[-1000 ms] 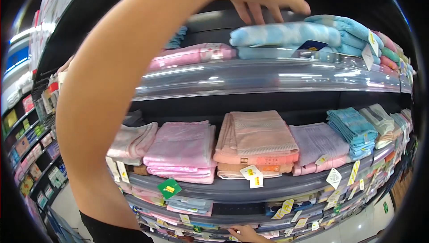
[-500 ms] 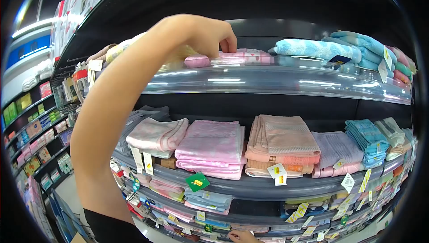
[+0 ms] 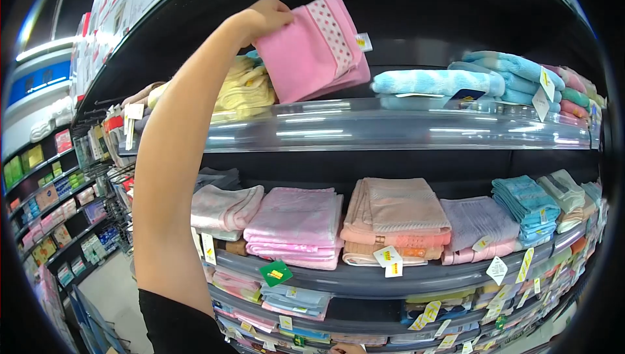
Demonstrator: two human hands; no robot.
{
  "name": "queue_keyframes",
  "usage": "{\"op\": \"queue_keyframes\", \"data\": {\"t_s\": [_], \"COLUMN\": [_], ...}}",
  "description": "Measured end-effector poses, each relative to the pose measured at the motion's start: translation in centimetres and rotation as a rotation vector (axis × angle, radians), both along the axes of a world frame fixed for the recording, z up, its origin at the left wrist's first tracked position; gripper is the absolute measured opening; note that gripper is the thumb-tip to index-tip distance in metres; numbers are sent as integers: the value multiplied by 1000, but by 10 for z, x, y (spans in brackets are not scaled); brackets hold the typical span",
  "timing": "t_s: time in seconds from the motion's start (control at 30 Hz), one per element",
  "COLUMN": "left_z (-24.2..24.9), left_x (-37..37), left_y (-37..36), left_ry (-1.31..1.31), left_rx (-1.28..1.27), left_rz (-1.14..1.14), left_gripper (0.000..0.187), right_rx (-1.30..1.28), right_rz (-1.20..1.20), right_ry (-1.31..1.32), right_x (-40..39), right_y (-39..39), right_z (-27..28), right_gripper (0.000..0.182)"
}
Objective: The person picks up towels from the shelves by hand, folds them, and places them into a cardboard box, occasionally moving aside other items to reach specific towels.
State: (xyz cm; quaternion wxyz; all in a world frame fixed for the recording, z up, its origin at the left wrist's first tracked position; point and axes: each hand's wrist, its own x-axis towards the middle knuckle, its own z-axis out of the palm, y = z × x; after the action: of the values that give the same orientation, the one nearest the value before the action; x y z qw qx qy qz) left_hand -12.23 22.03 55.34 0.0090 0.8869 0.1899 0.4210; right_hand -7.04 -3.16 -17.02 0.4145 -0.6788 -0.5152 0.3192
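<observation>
My left hand (image 3: 269,15) is raised above the upper shelf, its fingers closed on the upper left corner of a folded pink towel (image 3: 303,51). The towel hangs tilted, showing a white band with dark dots and a white tag on its right side. Behind and to its left lies a yellow towel stack (image 3: 244,90); blue towels (image 3: 436,83) lie to its right. Only a sliver of my right hand (image 3: 347,349) shows at the bottom edge, in front of the lower shelves, and its fingers are mostly cut off.
A clear plastic guard (image 3: 390,126) runs along the upper shelf's front. Below it, a shelf holds folded pink towels (image 3: 296,224), peach towels (image 3: 395,217) and lilac towels (image 3: 480,220), with price tags hanging down. Another aisle's shelves (image 3: 58,204) stand at the left.
My left hand has lifted the pink towel off the upper shelf, up and to the left. My right hand has dropped almost out of view. The view has shifted slightly.
</observation>
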Motion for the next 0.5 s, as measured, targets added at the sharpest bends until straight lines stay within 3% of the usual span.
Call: {"op": "queue_keyframes", "data": {"t_s": [0.23,0.3,0.37,0.47,0.5], "left_z": [29,25,15,-65,-88], "left_x": [38,53,71,63,49], "left_y": [-47,-70,-85,-143,-167], "left_ry": [-282,-344,-289,-147,15], "left_rx": [-22,133,719,828,711], "left_rz": [-174,-229,-182,-459,-439], "left_gripper": [37,35,32,21,21], "right_rx": [-17,-13,-5,26,40], "right_rz": [-11,-11,-16,-39,-49], "right_ry": [32,46,66,115,134], "right_x": [22,29,35,35,33], "right_y": [-20,-27,-34,-42,-44], "right_z": [16,18,18,14,12], "right_gripper": [21,20,19,19,18]}}
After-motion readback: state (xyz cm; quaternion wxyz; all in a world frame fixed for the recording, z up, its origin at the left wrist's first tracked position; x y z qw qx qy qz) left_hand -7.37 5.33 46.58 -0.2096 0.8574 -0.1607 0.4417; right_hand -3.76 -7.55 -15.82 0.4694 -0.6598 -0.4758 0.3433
